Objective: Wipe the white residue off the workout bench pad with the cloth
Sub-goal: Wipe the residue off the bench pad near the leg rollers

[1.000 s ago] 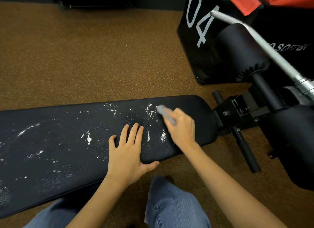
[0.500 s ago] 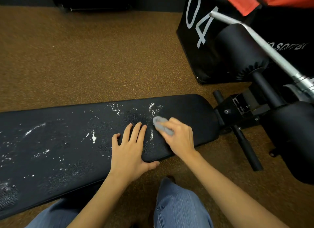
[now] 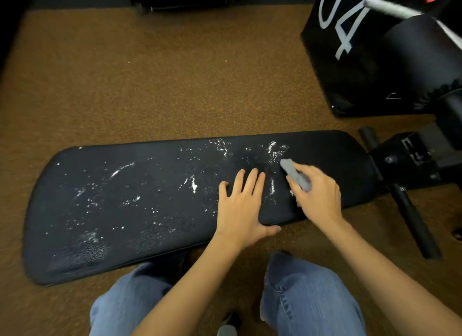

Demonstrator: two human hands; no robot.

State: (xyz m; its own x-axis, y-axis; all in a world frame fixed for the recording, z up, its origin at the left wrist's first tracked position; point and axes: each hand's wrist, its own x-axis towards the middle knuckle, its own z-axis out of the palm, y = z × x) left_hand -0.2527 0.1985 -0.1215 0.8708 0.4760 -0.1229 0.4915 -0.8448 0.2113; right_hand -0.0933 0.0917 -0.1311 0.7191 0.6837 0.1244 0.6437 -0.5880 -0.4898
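Head view – looks steeply down, close over bench pad (image 3: 150, 198).

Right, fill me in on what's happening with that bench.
A person is kneeling beside a black bench pad on the floor and cleaning it. The right hand grips a small grey cloth and rubs it on the pad near the frame end. The left hand lies flat on the pad, fingers spread, beside it. White residue is scattered over most of the pad, so most of the wiping is not yet done.
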